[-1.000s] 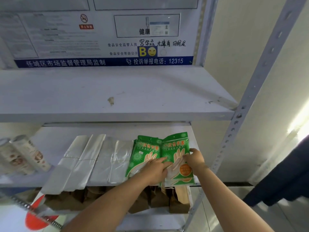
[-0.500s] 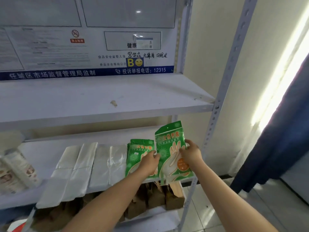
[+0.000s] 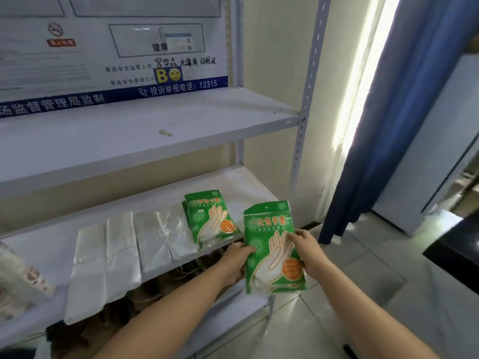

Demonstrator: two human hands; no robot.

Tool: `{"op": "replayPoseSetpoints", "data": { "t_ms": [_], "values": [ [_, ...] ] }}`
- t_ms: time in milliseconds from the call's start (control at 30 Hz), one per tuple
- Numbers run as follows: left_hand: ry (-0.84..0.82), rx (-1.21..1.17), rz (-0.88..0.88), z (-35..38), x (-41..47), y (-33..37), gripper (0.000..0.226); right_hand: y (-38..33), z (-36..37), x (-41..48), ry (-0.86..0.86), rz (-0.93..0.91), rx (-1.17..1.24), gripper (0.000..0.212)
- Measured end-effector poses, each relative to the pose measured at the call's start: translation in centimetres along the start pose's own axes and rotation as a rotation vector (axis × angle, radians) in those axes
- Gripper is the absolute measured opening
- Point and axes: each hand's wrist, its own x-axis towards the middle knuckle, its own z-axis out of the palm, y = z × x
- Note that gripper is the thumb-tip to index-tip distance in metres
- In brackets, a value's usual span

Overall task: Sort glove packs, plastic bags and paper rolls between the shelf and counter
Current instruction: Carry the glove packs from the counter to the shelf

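Observation:
A green glove pack (image 3: 272, 244) with a white hand print is held upright in front of the shelf, off its right end. My left hand (image 3: 236, 257) grips its left edge and my right hand (image 3: 305, 247) grips its right edge. More green glove packs (image 3: 211, 217) lie stacked on the middle shelf board (image 3: 248, 185). To their left lie folded clear and white plastic bags (image 3: 116, 255). Paper rolls (image 3: 23, 278) in printed wrap lie at the shelf's far left, partly cut off.
The upper shelf board (image 3: 129, 141) holds only a small scrap. Brown paper bags (image 3: 155, 286) stand on the board below. A perforated steel post (image 3: 303, 120) marks the shelf's right front corner. A blue curtain (image 3: 388, 125) hangs at right, and a dark counter edge (image 3: 456, 244) shows beyond it.
Both hands lifted the right glove pack off the shelf and drew it out to the right, clear of the stack. The view swung right, revealing the curtain and counter.

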Motion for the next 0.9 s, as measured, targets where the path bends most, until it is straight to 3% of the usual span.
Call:
{"op": "replayPoseSetpoints", "data": {
  "t_ms": [100,200,433,900],
  "values": [
    [-0.074,0.011,-0.055,2.0,0.6,-1.0,0.024,1.6,-2.4,-0.1,0.049,0.037,-0.042,0.039],
    [-0.119,0.048,-0.055,4.7,1.8,-1.6,0.029,2.2,-5.0,0.0,0.091,0.089,-0.086,0.028],
    [-0.206,0.175,-0.044,12.7,5.7,-0.4,0.016,1.3,-12.5,1.2,0.161,0.158,-0.088,0.023],
    [-0.245,0.102,-0.041,32.5,20.2,11.3,0.025,-10.2,-29.1,15.5,0.264,0.106,0.063,0.020]
  ]
}}
